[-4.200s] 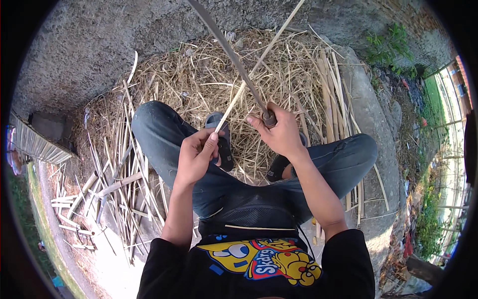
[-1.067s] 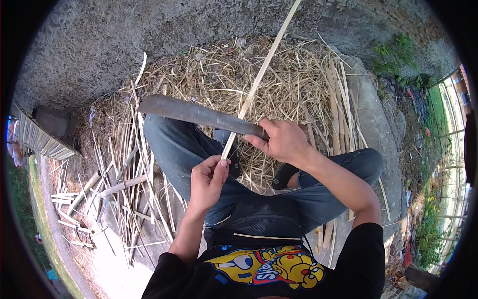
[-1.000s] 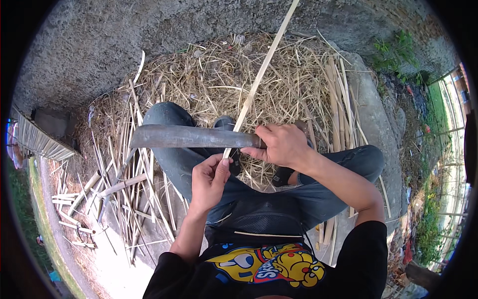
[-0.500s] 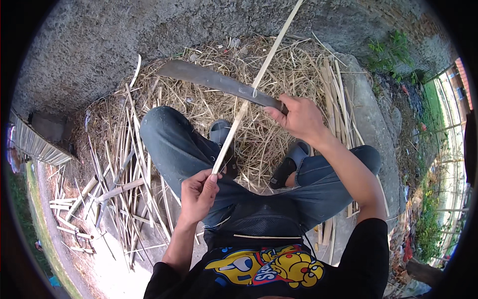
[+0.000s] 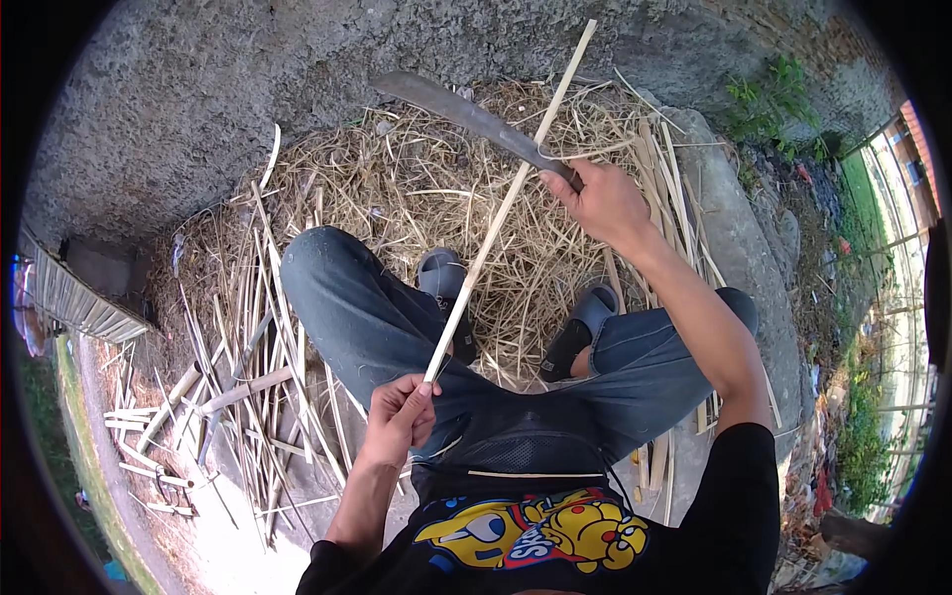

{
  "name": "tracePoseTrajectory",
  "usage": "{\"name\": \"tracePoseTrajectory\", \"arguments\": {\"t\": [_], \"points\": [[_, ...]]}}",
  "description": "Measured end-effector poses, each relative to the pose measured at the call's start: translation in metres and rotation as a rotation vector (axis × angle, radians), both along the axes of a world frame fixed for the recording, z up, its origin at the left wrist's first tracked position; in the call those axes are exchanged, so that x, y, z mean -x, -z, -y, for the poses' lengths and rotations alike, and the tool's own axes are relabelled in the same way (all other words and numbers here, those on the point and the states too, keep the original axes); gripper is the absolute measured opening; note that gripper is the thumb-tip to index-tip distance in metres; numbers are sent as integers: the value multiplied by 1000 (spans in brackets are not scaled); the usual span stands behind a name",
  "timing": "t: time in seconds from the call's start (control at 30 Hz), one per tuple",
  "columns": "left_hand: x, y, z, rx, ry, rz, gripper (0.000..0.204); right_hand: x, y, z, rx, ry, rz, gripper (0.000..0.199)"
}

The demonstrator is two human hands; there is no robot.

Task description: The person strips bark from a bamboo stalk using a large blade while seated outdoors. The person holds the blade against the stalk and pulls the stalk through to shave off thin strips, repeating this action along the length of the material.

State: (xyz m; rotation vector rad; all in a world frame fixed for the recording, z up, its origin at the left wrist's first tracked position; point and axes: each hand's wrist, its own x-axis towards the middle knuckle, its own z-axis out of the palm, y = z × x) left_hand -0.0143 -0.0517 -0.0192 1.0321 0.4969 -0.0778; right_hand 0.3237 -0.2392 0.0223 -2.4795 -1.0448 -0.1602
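Note:
My left hand is closed, thumb on top, around the near end of a long pale bamboo strip. The strip slants up and away to the right, its far end near the wall. In my right hand is the handle of a machete, gripped with the fingers wrapped round it. Its long dark blade points to the far left and crosses the strip close to the handle. A thin curled shaving stands off the strip where the blade meets it.
Shavings cover the ground around my feet, up to a rough grey wall. Many loose bamboo strips lie at the left, and more strips lie at the right beside a stone slab. My bent knees flank the working space.
The machete has slid along the strip, away from me and to the right, and a shaving now curls at the blade. The strip's far end has come into view.

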Motion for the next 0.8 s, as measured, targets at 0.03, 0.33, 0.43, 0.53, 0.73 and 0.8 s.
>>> {"name": "tracePoseTrajectory", "arguments": {"t": [0.03,0.33,0.43,0.53,0.73,0.8], "points": [[0,6,0,23,5,-17,19,1,1,1,-3,-13,-70,63],[46,35,-32,-4,31,56,19,-8,8,21,-52,-64,220,64],[78,42,-51,-122,84,-2,22,-90,-1,56,-105,294,16,65],[79,41,-54,-52,91,33,22,-63,-1,46,-168,169,-25,65],[54,41,-58,-106,124,54,20,47,5,23,-1,-288,218,55],[62,38,-66,-10,167,62,20,38,3,27,32,-345,276,55]]}}
